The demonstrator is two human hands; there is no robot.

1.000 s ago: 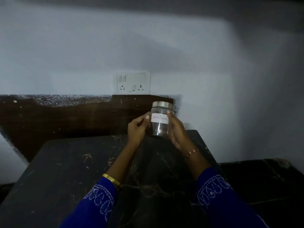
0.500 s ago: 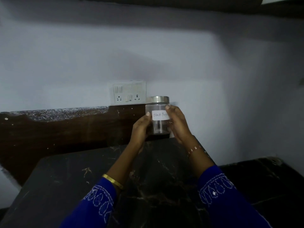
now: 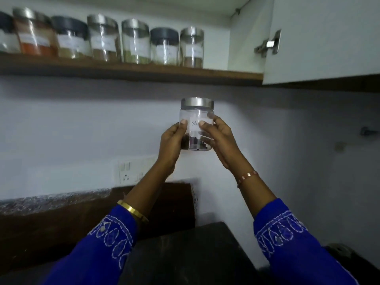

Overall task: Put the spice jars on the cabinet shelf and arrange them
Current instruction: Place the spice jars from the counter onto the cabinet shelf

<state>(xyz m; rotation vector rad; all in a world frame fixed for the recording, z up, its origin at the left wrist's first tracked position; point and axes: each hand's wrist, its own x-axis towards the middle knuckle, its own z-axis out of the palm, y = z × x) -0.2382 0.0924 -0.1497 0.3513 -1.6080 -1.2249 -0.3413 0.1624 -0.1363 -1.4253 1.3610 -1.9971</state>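
Both hands, left hand [image 3: 171, 144] and right hand [image 3: 221, 140], grip a silver-lidded pepper jar [image 3: 196, 120] below the cabinet shelf [image 3: 131, 72]. A row of spice jars [image 3: 115, 41] fills the shelf nearly to its right end, beside the open cabinet door [image 3: 320, 38].

Jar [image 3: 196, 124] in both hands [image 3: 171, 144], now higher, nearer the newly visible shelf [image 3: 131, 72].

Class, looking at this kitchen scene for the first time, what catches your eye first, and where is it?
A clear jar with a steel lid, held up mid-frame between the left hand and right hand. Above, a row of labelled jars lines the wooden shelf, with free space at its right end.
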